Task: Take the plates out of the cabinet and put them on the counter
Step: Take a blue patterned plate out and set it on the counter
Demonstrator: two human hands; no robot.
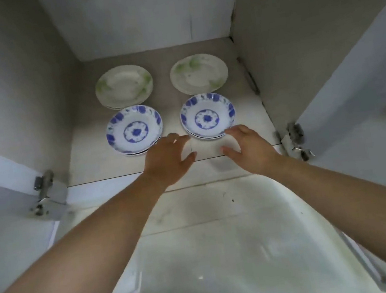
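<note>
Both hands, left hand (168,161) and right hand (249,146), spread empty, flank the right blue plates (207,117).

A home kitchen: an open cabinet (29,82) fills the upper frame, its doors swung wide on metal hinges (47,191), with patterned plates (134,129) stacked on its shelf. A pale tiled floor (196,210) lies below, at centre.

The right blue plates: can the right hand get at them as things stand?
Probably yes. The right hand is open at the near rim of the right blue plates, and nothing lies between them; the cabinet doors stand open.
</note>
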